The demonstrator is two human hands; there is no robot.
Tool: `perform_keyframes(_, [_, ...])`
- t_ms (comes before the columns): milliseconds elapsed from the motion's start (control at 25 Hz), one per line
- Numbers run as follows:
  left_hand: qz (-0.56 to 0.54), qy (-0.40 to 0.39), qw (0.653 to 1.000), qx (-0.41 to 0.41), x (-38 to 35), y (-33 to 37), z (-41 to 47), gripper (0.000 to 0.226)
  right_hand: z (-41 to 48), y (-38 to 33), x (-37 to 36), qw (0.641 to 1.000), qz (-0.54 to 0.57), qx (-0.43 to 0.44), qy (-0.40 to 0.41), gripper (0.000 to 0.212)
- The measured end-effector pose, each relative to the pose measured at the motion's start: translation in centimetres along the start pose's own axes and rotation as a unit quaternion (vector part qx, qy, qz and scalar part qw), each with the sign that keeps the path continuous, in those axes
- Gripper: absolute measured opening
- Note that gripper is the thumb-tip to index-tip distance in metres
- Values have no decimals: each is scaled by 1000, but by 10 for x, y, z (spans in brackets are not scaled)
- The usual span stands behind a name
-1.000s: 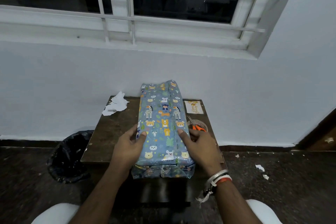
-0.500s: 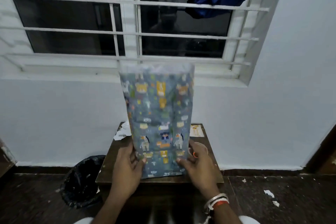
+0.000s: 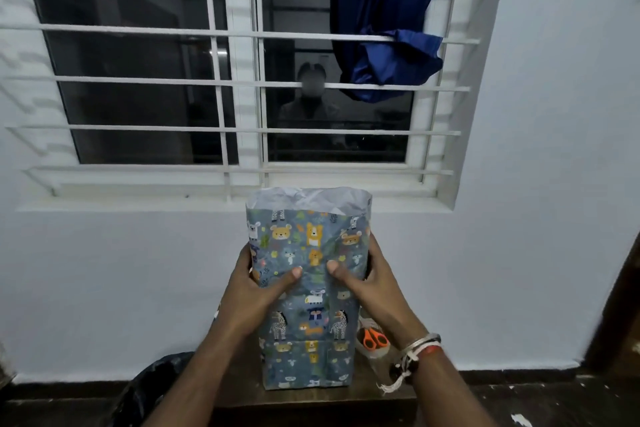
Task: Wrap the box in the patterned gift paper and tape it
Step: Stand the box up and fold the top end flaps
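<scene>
Well into the wrap, and working on the ends, judging by the paper. Holding the box point(image 3: 308, 308) upright between both hands, its lower end resting on the table point(image 3: 374, 392) beneath the wrists. Gripping with the left hand point(image 3: 258, 291) round the left edge, thumb pressed flat on the front face, fingers wrapped behind and out of sight. Gripping likewise with the right hand point(image 3: 369, 282) round the right edge, thumb laid on the front, almost meeting the other thumb at the middle seam.

Above both thumbs, an open sleeve of gift paper point(image 3: 308, 199) rising past the box, white inside showing, not yet folded. Below the palms, a folded flap across the bottom end; hard to tell in this dim view whether taped down.

Next, by judgement: pressing the top sides inward, creasing the flaps down flat onto the box end, then pinning them with one hand while freeing the other for tape. Calls for a reach just past the right wrist, to the orange-handled scissors point(image 3: 375, 339) lying on the tape roll point(image 3: 370, 355). Worth keeping one palm on the box throughout, since tall on its narrow end and apt to tip.
</scene>
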State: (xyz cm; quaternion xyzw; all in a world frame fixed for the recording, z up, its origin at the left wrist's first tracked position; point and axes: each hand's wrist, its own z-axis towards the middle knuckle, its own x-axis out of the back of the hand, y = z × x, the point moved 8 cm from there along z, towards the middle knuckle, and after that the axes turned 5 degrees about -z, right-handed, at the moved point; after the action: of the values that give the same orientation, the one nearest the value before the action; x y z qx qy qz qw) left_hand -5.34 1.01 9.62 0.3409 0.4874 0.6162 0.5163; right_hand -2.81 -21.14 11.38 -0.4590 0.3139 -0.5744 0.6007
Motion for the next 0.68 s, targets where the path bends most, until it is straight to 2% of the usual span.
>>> perform_keyframes(120, [-32, 39, 999, 12, 0, -6, 1, 78, 0, -4, -7, 999, -13, -2, 33, 62])
perform_keyframes(280, [-47, 74, 996, 26, 5, -14, 1, 81, -1, -3, -11, 996, -54, -12, 74, 53])
perform_keyframes(400, [-23, 114, 992, 41, 9, -11, 6, 74, -2, -9, -13, 993, -91, -3, 80, 57])
perform_keyframes(480, [-4, 125, 991, 58, 8, -11, 9, 70, -7, -17, -6, 984, -129, 20, 118, 74])
perform_keyframes(560, [6, 130, 989, 67, 5, -11, 9, 65, -20, -29, 9, 945, -238, 32, 221, 89])
perform_keyframes(640, [10, 134, 989, 65, 4, -11, 7, 63, -38, -55, 9, 846, -417, 122, 309, 70])
perform_keyframes(680, [11, 136, 989, 63, 6, -11, 6, 63, -44, -66, -2, 797, -485, 193, 305, 56])
